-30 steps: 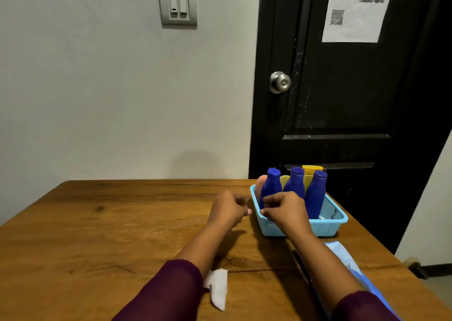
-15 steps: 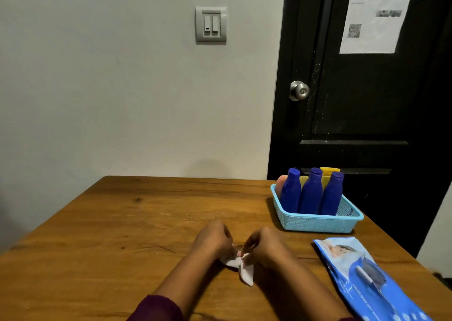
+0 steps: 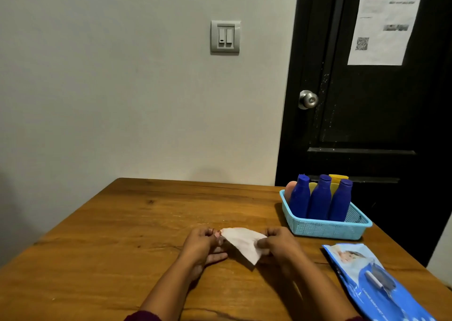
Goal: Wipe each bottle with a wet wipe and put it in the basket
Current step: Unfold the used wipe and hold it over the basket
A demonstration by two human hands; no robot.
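A white wet wipe (image 3: 241,243) is stretched between my hands just above the wooden table (image 3: 122,235). My left hand (image 3: 201,245) pinches its left corner and my right hand (image 3: 277,243) pinches its right edge. At the table's right stands a light blue basket (image 3: 325,229). Three dark blue bottles (image 3: 319,198) stand upright in it, side by side. Behind them a yellow bottle (image 3: 337,181) and a peach-coloured one (image 3: 289,190) show only in part.
A blue wet-wipe pack (image 3: 374,279) lies flat at the table's right front, close to my right forearm. A grey wall with a light switch (image 3: 225,37) rises behind the table. A black door (image 3: 367,100) stands behind the basket.
My hands left the basket, came back to the middle of the table and picked up the wipe. It was bunched between them; now it is pulled open.
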